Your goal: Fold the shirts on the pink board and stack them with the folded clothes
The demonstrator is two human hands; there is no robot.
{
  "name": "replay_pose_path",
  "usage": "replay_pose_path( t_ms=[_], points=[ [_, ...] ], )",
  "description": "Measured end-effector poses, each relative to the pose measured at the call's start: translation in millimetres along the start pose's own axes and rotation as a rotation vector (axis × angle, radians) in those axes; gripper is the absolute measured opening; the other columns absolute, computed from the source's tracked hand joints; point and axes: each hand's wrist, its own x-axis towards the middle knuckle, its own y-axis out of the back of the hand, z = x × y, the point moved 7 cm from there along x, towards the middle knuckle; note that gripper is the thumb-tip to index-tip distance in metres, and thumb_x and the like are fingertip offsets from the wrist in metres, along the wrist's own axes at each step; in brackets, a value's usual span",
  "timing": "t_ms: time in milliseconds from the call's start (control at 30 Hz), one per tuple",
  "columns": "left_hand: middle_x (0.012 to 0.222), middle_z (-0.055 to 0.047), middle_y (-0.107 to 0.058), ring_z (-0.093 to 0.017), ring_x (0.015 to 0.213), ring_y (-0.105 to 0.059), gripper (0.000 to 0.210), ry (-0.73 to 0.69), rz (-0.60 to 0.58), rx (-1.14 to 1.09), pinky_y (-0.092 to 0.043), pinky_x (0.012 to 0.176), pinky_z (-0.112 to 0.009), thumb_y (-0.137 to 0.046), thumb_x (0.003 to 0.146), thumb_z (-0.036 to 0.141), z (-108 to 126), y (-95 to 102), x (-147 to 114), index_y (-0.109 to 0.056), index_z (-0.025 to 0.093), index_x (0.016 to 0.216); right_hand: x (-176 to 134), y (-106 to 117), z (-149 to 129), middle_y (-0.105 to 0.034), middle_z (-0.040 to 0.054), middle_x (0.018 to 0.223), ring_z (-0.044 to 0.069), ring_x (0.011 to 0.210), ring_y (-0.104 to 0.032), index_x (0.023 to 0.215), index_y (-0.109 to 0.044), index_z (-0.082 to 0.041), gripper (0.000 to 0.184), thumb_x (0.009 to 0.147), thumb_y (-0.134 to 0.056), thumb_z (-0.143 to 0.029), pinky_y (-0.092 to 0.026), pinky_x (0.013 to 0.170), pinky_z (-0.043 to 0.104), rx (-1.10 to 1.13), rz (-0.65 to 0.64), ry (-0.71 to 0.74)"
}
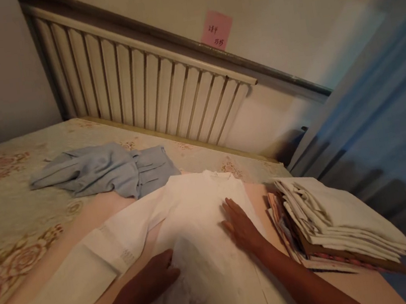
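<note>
A white long-sleeved shirt (pixel 214 201) lies spread out, collar away from me and one sleeve stretched to the left. My right hand (pixel 242 227) rests on its upper front, fingers extended and palm down. My left hand (pixel 163 269) is closed on a crumpled pale cloth (pixel 189 276) above the lower body of the shirt. That cloth is blurred, and whether it is separate from the shirt I cannot tell. Beneath the shirt shows a pink surface (pixel 100 208).
A stack of folded clothes (pixel 342 217) stands to the right. A grey-blue garment (pixel 107 171) lies rumpled at the back left on a floral bedsheet (pixel 19 250). Behind are a slatted radiator (pixel 139 80) and a pink note (pixel 217 30); a blue curtain (pixel 385 145) hangs at right.
</note>
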Motion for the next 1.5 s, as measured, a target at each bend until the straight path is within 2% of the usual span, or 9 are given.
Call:
replay_pose_path(
  t_ms=[133, 233, 433, 600, 667, 800, 900, 1200, 1500],
  points=[
    [0.088, -0.002, -0.065, -0.021, 0.082, -0.060, 0.016, -0.014, -0.020, 0.022, -0.038, 0.066, -0.028, -0.045, 0.067, 0.023, 1.1, -1.0, -7.6, -0.055, 0.019, 0.080, -9.1, -18.4, -26.4, -0.041, 0.0119, 0.147, 0.026, 0.141, -0.028, 0.143, -0.038, -0.020, 0.050, 0.096, -0.045, -0.035, -0.031, 0.112, 0.052, -0.028, -0.065, 0.007],
    [0.086, -0.002, -0.065, -0.022, 0.080, -0.060, 0.015, -0.006, -0.047, 0.055, -0.036, 0.062, -0.029, -0.047, 0.065, 0.023, 1.8, 0.0, -13.8, -0.054, 0.020, 0.077, -15.0, -26.9, -32.9, -0.044, 0.0093, 0.146, 0.024, 0.141, -0.026, 0.142, -0.040, -0.020, 0.047, 0.096, -0.044, -0.031, -0.028, 0.114, 0.052, -0.055, -0.082, 0.009],
    [0.076, -0.003, -0.062, -0.023, 0.071, -0.058, 0.008, 0.028, -0.024, 0.123, -0.028, 0.056, -0.030, -0.050, 0.060, 0.025, -2.3, 4.3, -20.4, -0.050, 0.022, 0.066, -16.0, -24.1, -33.2, -0.045, 0.0080, 0.145, 0.023, 0.141, -0.029, 0.141, -0.042, -0.021, 0.045, 0.096, -0.042, -0.031, -0.028, 0.114, 0.050, -0.063, -0.057, 0.024],
    [0.074, -0.002, -0.059, -0.022, 0.070, -0.057, 0.010, 0.030, -0.018, 0.161, -0.027, 0.055, -0.029, -0.052, 0.057, 0.025, -6.6, 0.4, -19.9, -0.047, 0.021, 0.064, -16.0, -23.3, -33.3, -0.047, 0.0070, 0.143, 0.022, 0.140, -0.031, 0.140, -0.043, -0.021, 0.044, 0.097, -0.040, -0.029, -0.029, 0.114, 0.050, -0.062, -0.035, 0.018],
    [0.072, -0.001, -0.058, -0.020, 0.069, -0.055, 0.012, 0.025, 0.041, 0.197, -0.026, 0.055, -0.028, -0.054, 0.059, 0.026, -8.8, 3.0, -18.5, -0.045, 0.021, 0.065, -16.1, -23.4, -33.6, -0.048, 0.0062, 0.143, 0.022, 0.140, -0.030, 0.139, -0.044, -0.021, 0.043, 0.097, -0.040, -0.029, -0.028, 0.115, 0.048, -0.063, -0.032, 0.020],
    [0.071, -0.001, -0.059, -0.019, 0.068, -0.054, 0.019, 0.040, 0.214, 0.240, -0.028, 0.058, -0.028, -0.051, 0.073, 0.039, -12.8, 15.7, -16.3, -0.047, 0.021, 0.068, -15.8, -23.0, -33.2, -0.048, 0.0066, 0.143, 0.021, 0.140, -0.030, 0.138, -0.046, -0.019, 0.042, 0.097, -0.039, -0.029, -0.028, 0.115, 0.046, -0.068, -0.043, 0.008],
    [0.072, -0.002, -0.061, -0.018, 0.069, -0.054, 0.025, 0.063, 0.281, 0.271, -0.030, 0.061, -0.028, -0.046, 0.080, 0.043, -13.6, 24.3, -14.8, -0.048, 0.021, 0.068, -15.3, -22.4, -33.1, -0.048, 0.0069, 0.142, 0.021, 0.140, -0.031, 0.137, -0.047, -0.019, 0.042, 0.097, -0.040, -0.029, -0.028, 0.115, 0.047, -0.064, -0.049, 0.002],
    [0.071, 0.000, -0.061, -0.016, 0.070, -0.054, 0.005, 0.015, 0.317, 0.270, -0.030, 0.062, -0.026, -0.051, 0.075, 0.025, -3.6, 28.5, -15.1, -0.050, 0.021, 0.072, -15.5, -23.9, -31.0, -0.048, 0.0077, 0.142, 0.022, 0.139, -0.031, 0.136, -0.048, -0.019, 0.042, 0.096, -0.040, -0.030, -0.028, 0.114, 0.047, -0.053, -0.067, -0.019],
    [0.069, 0.001, -0.054, -0.015, 0.066, -0.050, 0.005, -0.012, 0.295, 0.360, -0.024, 0.058, -0.027, -0.050, 0.071, 0.020, 8.0, 18.7, -17.0, -0.044, 0.021, 0.071, -14.9, -23.6, -31.0, -0.049, 0.0072, 0.142, 0.022, 0.139, -0.033, 0.135, -0.049, -0.020, 0.041, 0.096, -0.040, -0.030, -0.028, 0.114, 0.047, -0.043, -0.064, -0.032]
  ],
)
